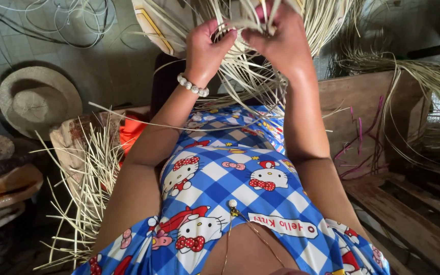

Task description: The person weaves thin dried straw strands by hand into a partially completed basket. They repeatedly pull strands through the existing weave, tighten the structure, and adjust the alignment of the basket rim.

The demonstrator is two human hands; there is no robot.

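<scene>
My left hand (207,51), with a white bead bracelet (192,85) at the wrist, and my right hand (276,38) are raised side by side at the top of the view. Both pinch pale straw strips of a half-woven piece (260,20). Loose strip ends (250,81) fan down from it over my lap. The woven part is mostly hidden behind my fingers and cut off by the frame's top edge.
A finished straw hat (39,99) lies on the tiled floor at left. A bundle of loose straw strips (90,188) sits beside my left leg. A wooden bench (378,132) with more straw (429,76) and pink strips (360,142) stands at right.
</scene>
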